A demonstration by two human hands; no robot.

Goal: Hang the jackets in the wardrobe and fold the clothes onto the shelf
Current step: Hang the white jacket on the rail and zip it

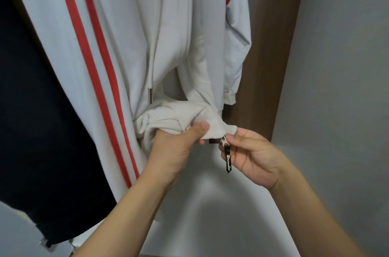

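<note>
A white jacket (134, 31) with red stripes down its sleeves hangs in front of me inside the wardrobe. Its lower hem is bunched up. My left hand (176, 151) grips that bunched hem, thumb on top of the cloth. My right hand (252, 155) pinches the metal zipper slider (223, 142) at the bottom corner of the hem. A black pull tab (228, 162) with lettering dangles from the slider. The hanger and rail are out of view above.
A dark navy garment (35, 122) hangs to the left of the white jacket. A brown wooden wardrobe panel (271, 50) stands behind on the right, next to a grey wall (341, 67). A pale surface (210, 210) lies below my hands.
</note>
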